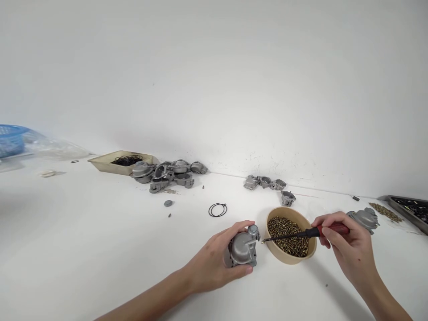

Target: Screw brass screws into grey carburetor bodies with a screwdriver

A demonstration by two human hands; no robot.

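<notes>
white wall [214, 80] rises behind a white tabletop [100, 245], with dark scuffs low on it near the join. in the head view, take the tan bowl [279, 255] as the middle of the dial. it holds a heap of small brassy screws [294, 249]. at nine o'clock, just beside its rim, the left hand [214, 263] has a grey metal casting [241, 248] – grip clamped round it, thumb at the casting's six o'clock, fingers toward its twelve. at three o'clock the right hand [354, 245] has its grip closed round the red handle of a screwdriver [312, 232]; the shaft crosses over the bowl and the tip stops near the casting, apart from it. a small bright bit [262, 242] sits at the tip – too tiny to make out.

between nine and ten o'clock lie thin black rings [217, 216]; farther out, toward ten, a pile of castings [180, 166] beside a cream tray [113, 169], then clear plastic [56, 145] and a blue basket [11, 145]. from eleven to twelve, four more castings [250, 182] stand by the wall. past the right hand, close to three o'clock, are another casting [365, 219], loose brassy pieces [386, 212] and a dark tray [404, 214].
</notes>
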